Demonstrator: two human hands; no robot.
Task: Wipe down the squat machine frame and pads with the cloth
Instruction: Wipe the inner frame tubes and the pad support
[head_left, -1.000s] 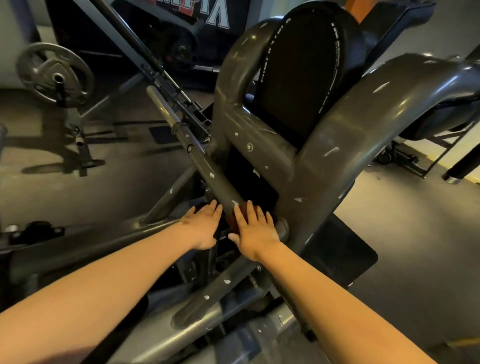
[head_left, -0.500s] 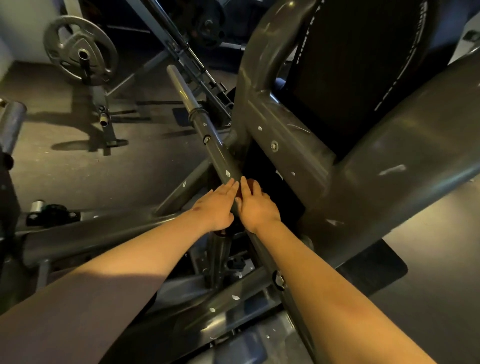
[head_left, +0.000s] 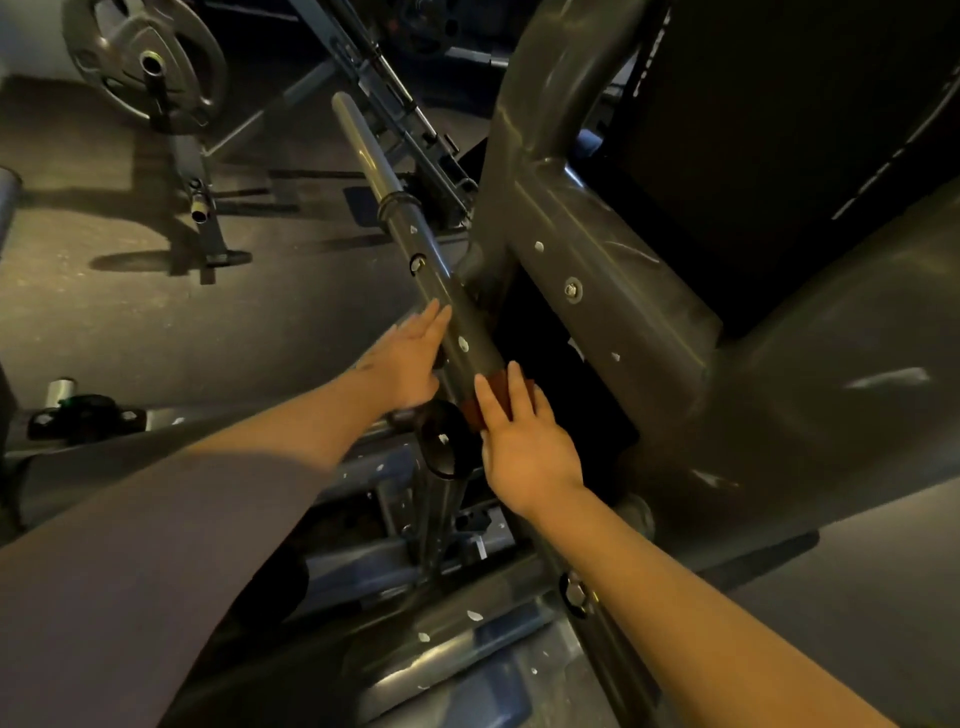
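Note:
The squat machine's grey frame (head_left: 613, 312) fills the right half of the head view, with a black back pad (head_left: 779, 130) above it. A grey weight-loading bar (head_left: 410, 228) slants up to the left from the frame. A small reddish-brown cloth (head_left: 496, 392) lies on the lower part of this bar. My right hand (head_left: 524, 441) presses the cloth flat against the bar with straight fingers. My left hand (head_left: 402, 364) rests with straight fingers along the bar's left side, a little higher up.
A weight plate (head_left: 145, 62) hangs on a storage post at the upper left. Grey floor beams (head_left: 415, 639) of the machine run below my arms. Rubber gym floor (head_left: 130, 322) lies to the left. A black foot platform sits at the lower right.
Both hands have slid up the bar and spread apart. The cloth now shows under my right fingers. The camera has come closer to the frame.

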